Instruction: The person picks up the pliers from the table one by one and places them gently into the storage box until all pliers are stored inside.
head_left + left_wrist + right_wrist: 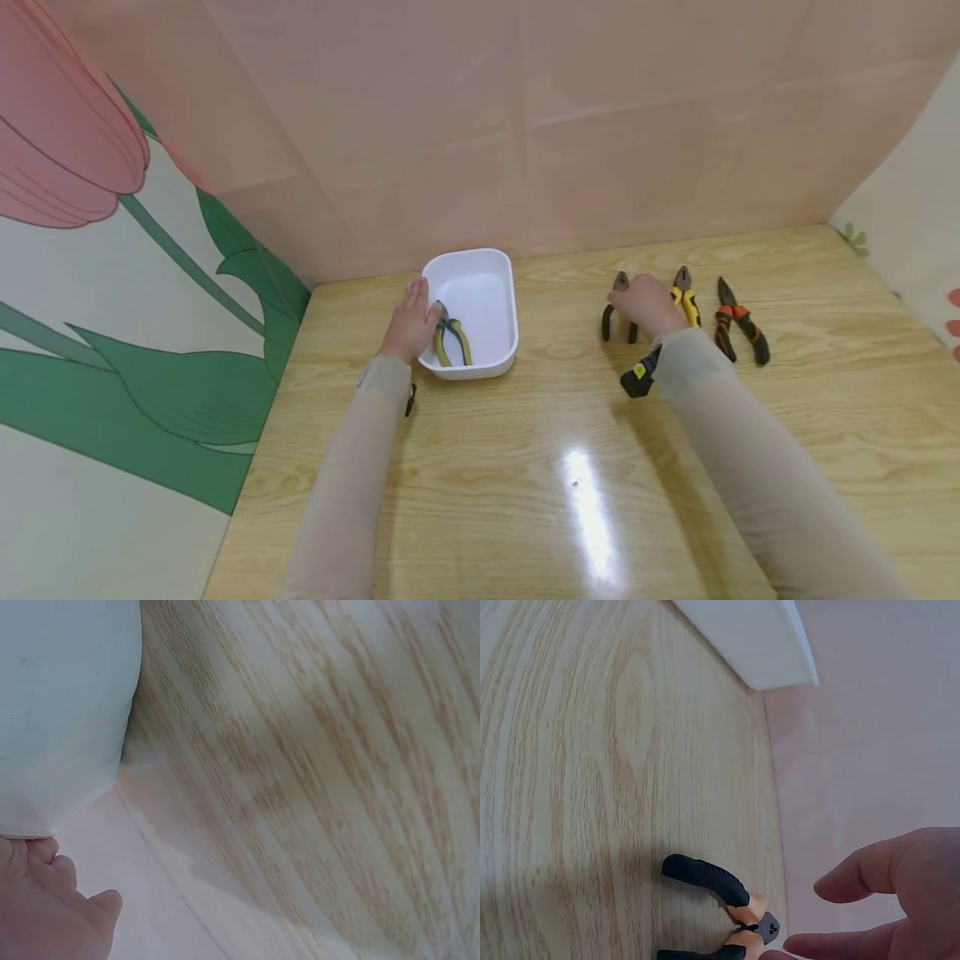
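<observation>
Left hand: the left hand (411, 321) rests flat against the left wall of the white rectangular plastic tub (480, 267), fingers straight and relaxed, gripping nothing. The left wrist view shows only the tub's side (60, 712) and the knuckles (45, 907) beside it.
In the tub: a pair of yellow-and-grey handled pliers (452, 337) lies at the tub's 7 o'clock corner, jaws pointing toward the hand.
Right hand: the right hand (647, 304) hovers over the black-handled pliers (618, 312), which lie on the pale wood-grain worktop (555, 467) well to the tub's 3 o'clock. In the right wrist view the fingers (877, 877) are spread and loose above those pliers (720, 900), not yet closed on anything.
Neighbours: yellow-handled pliers (684, 300) sit just at 3 o'clock of the hand, and orange-and-black long-nose pliers (738, 329) lie beyond them.
Doing it well: my read is that the grasp should come down on both black handles together, near the pivot, so the tool lifts level and the handles do not splay.
Watch for: the yellow pair lies close, so I would keep the fingers to the 9 o'clock side to avoid nudging it.
Steadying: the left palm bracing the tub looks sensible; the light tub could slide on this glossy top.
</observation>
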The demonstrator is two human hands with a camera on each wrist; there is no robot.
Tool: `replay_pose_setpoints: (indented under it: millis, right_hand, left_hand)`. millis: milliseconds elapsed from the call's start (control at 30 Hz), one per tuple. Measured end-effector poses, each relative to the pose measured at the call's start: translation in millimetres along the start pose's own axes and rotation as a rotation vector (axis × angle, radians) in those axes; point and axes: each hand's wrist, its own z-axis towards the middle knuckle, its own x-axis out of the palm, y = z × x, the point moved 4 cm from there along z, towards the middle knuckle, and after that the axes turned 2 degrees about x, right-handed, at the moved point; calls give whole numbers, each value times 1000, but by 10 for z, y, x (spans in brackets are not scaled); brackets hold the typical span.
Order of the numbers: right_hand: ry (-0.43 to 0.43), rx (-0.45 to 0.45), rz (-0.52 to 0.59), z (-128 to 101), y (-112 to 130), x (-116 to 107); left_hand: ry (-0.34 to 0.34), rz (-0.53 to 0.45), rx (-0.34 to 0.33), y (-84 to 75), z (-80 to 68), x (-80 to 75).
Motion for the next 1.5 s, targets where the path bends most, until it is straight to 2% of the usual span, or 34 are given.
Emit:
replay_pose_setpoints:
  millis: [167,500,733,1033,1233,1500]
  right_hand:
    - [11,-8,-97,7,10,-2]
    - [5,-21,-127,51,2,66]
    - [-5,-64,-220,161,-75,117]
    - [-33,-25,-194,232,-149,177]
    - [-60,-40,-224,265,-169,186]
    - [-109,15,-224,299,-203,219]
  left_hand:
    - [-5,-1,5,-19,-8,-15]
    - [-3,-1,2,-13,-9,-16]
    - [-10,-2,13,-7,-10,-10]
    - [-9,-7,12,-2,-10,-7]
    - [-3,-14,4,2,-4,-5]
    - [-5,-19,7,1,-1,-4]
